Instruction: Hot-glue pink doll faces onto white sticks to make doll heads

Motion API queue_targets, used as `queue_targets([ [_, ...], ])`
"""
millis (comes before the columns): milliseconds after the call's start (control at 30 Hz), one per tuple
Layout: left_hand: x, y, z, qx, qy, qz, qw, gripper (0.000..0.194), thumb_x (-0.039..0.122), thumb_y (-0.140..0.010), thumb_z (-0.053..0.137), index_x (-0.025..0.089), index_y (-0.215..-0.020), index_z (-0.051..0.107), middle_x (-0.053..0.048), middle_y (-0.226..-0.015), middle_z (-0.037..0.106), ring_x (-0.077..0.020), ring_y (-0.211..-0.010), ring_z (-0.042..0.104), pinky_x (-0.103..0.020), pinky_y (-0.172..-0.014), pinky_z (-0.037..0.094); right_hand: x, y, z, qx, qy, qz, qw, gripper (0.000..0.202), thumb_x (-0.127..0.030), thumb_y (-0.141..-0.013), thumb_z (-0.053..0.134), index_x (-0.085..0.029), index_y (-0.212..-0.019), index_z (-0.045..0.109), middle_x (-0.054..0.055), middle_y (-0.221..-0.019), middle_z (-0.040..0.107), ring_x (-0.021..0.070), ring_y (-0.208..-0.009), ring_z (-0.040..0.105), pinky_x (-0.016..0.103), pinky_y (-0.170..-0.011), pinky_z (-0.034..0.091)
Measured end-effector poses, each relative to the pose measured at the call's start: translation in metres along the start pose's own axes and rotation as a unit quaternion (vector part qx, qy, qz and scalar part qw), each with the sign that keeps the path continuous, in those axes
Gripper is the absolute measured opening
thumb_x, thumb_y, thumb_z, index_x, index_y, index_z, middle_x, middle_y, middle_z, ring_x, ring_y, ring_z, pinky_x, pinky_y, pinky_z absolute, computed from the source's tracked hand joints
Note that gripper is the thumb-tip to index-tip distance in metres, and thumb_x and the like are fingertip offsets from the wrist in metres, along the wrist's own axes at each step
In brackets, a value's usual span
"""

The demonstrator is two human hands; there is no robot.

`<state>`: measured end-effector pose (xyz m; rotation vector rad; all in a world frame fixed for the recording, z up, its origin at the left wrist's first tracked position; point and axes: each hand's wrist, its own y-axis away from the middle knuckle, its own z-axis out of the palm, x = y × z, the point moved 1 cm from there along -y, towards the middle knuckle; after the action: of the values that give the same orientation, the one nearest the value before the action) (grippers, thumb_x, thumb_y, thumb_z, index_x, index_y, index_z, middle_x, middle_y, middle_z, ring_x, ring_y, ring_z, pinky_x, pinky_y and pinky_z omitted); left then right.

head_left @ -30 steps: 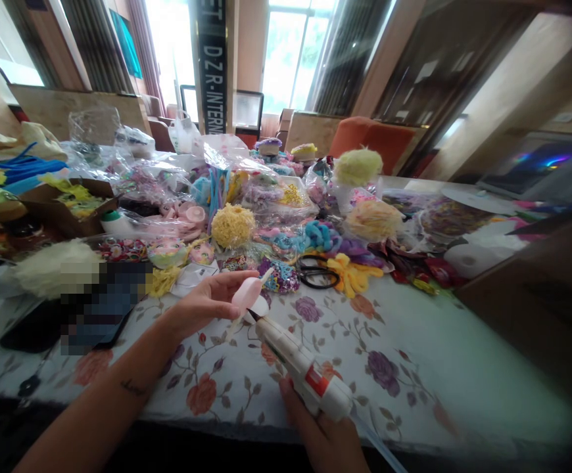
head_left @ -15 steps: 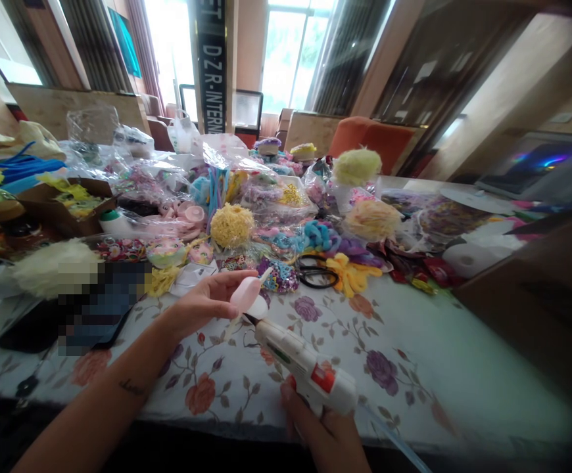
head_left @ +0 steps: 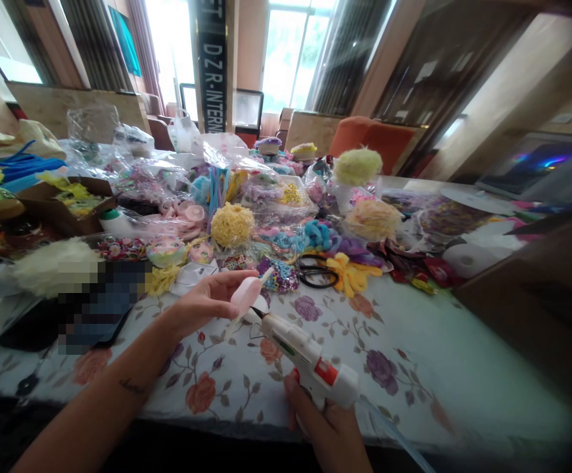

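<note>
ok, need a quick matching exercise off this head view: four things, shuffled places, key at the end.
Things
1. White glue gun
2. Pale pink piece
3. Shaggy golden-yellow ball
4. Orange chair

Places
A. Beyond the far side of the table
B. Held in the left hand
C. On the table, farther off than the left hand
D. Gripped in the right hand

Pairs: 1-D, 2-B, 3-C, 4-A
</note>
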<state>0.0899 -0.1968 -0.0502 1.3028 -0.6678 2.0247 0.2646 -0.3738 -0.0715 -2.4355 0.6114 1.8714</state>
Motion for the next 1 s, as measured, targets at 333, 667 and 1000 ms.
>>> queue_targets([
  [333, 0.001, 0.000, 0.000, -0.004, -0.003, -0.007, 1.000, 0.060, 0.023, -0.058, 0.082, 0.028, -0.116, 0.067, -0.004, -0.116, 0.068, -0.0285, -0.111, 0.058, -0.029, -0.084, 0.045, 0.005, -0.002, 0.000, 0.021, 0.029, -0.005, 0.999, 0.055, -0.066, -0.079, 0.053, -0.019, -0.050, 0.054, 0.001, -0.050, 0.051, 0.0163, -0.054, 0.050, 0.028, -0.057, 0.040],
  [667, 0.001, 0.000, 0.001, 0.000, -0.003, -0.007, 1.000, 0.060, 0.023, -0.056, 0.083, 0.026, -0.114, 0.068, -0.005, -0.115, 0.069, -0.0310, -0.112, 0.058, -0.033, -0.086, 0.046, 0.011, -0.004, 0.001, 0.026, 0.004, -0.013, 1.000, 0.052, -0.065, -0.079, 0.053, -0.019, -0.054, 0.053, 0.001, -0.049, 0.052, 0.0157, -0.051, 0.049, 0.027, -0.053, 0.039],
  [1000, 0.003, 0.001, 0.004, 0.019, -0.007, -0.008, 1.000, 0.061, 0.026, -0.054, 0.084, 0.027, -0.113, 0.069, -0.003, -0.114, 0.070, -0.0341, -0.114, 0.057, -0.033, -0.087, 0.047, 0.010, -0.007, 0.003, 0.055, -0.020, -0.008, 0.998, 0.052, -0.066, -0.075, 0.058, -0.016, -0.080, 0.070, 0.000, -0.050, 0.055, 0.0162, -0.050, 0.049, 0.028, -0.051, 0.040],
])
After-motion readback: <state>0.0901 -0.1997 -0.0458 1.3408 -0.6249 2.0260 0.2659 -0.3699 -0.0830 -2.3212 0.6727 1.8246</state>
